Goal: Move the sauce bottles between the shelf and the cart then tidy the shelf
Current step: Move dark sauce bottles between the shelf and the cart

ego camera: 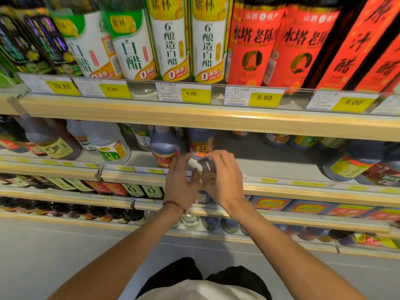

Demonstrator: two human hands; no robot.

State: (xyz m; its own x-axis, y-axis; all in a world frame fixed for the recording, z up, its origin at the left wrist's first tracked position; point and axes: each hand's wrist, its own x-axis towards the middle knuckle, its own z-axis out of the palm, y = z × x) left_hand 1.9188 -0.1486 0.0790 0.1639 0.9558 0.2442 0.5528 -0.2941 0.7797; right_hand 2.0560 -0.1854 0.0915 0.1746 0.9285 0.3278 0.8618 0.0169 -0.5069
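Sauce bottle (200,144), dark with an orange label, stands at the centre of the frame on the middle shelf (281,167), near its front edge and just right of a similar dark bottle (165,148). The right hand (225,180) curls its fingers round the bottle's lower part, though blur hides the exact grip. The left hand (179,185) lays fairly straight fingers against the bottle's left side. Along the top of the frame stand white vinegar bottles (171,40) and red-labelled bottles (251,44) above yellow price tags (195,93).
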